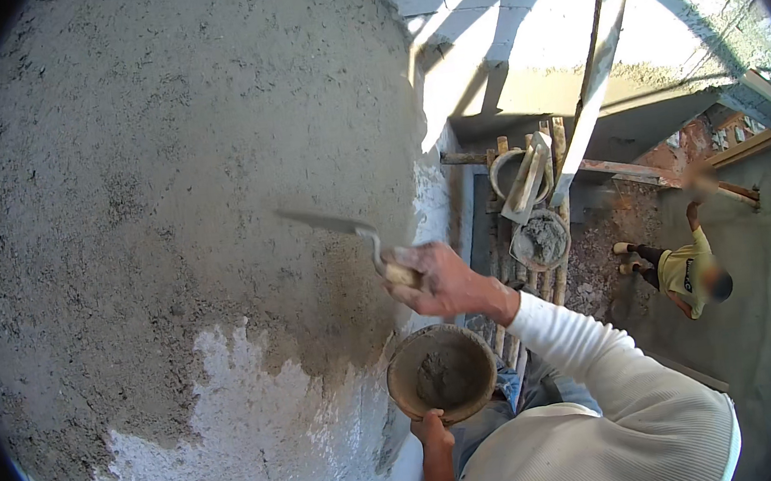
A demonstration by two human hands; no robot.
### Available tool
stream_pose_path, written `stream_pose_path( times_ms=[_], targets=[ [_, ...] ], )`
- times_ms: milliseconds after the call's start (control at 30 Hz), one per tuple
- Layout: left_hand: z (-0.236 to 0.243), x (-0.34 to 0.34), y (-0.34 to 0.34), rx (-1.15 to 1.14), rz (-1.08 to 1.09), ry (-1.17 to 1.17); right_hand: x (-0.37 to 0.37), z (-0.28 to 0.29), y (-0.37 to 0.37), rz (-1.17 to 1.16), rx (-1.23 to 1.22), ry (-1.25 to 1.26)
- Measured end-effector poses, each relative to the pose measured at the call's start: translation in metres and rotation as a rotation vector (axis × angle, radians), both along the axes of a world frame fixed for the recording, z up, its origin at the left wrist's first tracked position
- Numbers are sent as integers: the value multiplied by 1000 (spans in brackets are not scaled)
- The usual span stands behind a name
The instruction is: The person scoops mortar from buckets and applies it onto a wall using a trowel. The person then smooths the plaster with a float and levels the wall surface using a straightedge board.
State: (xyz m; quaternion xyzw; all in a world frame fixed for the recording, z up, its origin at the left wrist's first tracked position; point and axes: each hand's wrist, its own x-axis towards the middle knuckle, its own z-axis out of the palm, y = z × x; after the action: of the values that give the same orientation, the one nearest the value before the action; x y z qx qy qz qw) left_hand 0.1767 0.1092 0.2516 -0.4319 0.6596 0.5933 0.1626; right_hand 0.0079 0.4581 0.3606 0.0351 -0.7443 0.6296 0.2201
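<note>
A trowel with a pointed metal blade and a stubby handle is in my right hand, its fingers wrapped round the handle. The blade reaches left, in front of the wall; I cannot tell whether it touches. Rough grey mortar covers the wall's upper part, and pale bare surface shows lower down. My left hand grips the near rim of a round bowl. Some wet mortar lies in the bottom of that bowl, just below my right hand.
A platform of wooden poles runs alongside the wall, bearing a bucket of mortar, another round container and a wooden float. A slanting timber crosses beyond. Lower down at right stands a person in a yellow shirt.
</note>
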Motion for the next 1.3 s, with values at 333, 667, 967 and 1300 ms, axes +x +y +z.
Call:
stream_pose_path(
  times_ms=[333,667,967,1300],
  targets=[
    [6,-63,164,-320,-815,265,191,-167,20,323,644,-885],
    [-38,-106,174,290,-387,276,156,-29,67,208,-1175,-693],
    [-7,-92,78,180,-165,102,70,107,193,-473,-827,-14],
    [70,-18,38,-7,174,196,-97,83,240,-1639,-177,38]
  ],
)
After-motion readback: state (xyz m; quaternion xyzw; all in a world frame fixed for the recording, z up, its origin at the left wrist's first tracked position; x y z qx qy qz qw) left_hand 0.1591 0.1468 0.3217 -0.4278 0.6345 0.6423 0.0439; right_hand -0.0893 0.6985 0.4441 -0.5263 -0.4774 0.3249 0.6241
